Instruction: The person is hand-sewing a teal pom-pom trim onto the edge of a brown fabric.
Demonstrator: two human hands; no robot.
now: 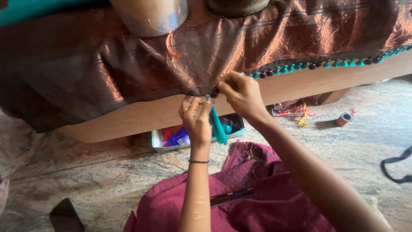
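Note:
A shiny brown fabric [128, 64] hangs over the edge of a wooden bed frame [141, 118]. Its hem carries a row of teal and black tassels [326, 64] running off to the right. My left hand [196, 118] pinches the hem at the middle, and a bundle of teal thread [219, 126] hangs down from its fingers. Just to the right, my right hand [241, 92] has its fingertips closed on the same spot of the hem, beside a small dark bead. A thin black band sits on my left wrist.
An open light-blue box [171, 138] of coloured threads lies on the stone floor under the bed. A copper thread spool [343, 119] stands at the right. A dark phone [65, 215] lies lower left, a black strap [397, 167] far right. Maroon cloth [266, 197] covers my lap.

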